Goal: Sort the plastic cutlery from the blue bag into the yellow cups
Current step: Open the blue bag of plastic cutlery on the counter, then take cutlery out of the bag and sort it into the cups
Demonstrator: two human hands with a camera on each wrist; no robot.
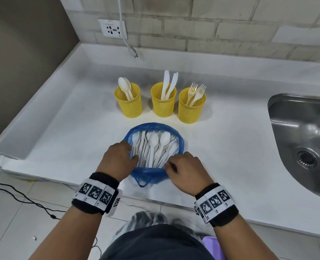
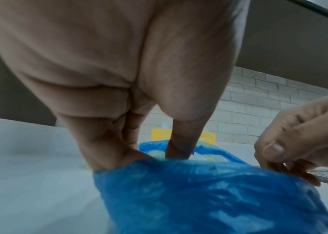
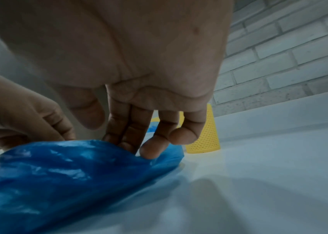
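Observation:
A blue bag (image 1: 181,145) lies open on the white counter (image 1: 230,147), full of white plastic cutlery (image 1: 153,147). My left hand (image 1: 132,152) pinches the bag's left rim; in the left wrist view the thumb (image 2: 179,147) is inside the blue bag (image 2: 199,197) and the fingers are outside. My right hand (image 1: 169,162) pinches the near right rim, its fingers (image 3: 131,136) on the blue bag (image 3: 59,174). Behind the bag stand three yellow mesh cups: the left (image 1: 129,106) holds spoons, the middle (image 1: 163,104) knives, the right (image 1: 191,109) forks.
A steel sink (image 1: 305,137) is set into the counter at the right. A wall socket (image 1: 112,29) and a loose hanging plug (image 1: 134,53) are at the back. The counter has a raised lip at the left. Black cables (image 1: 24,199) lie on the floor.

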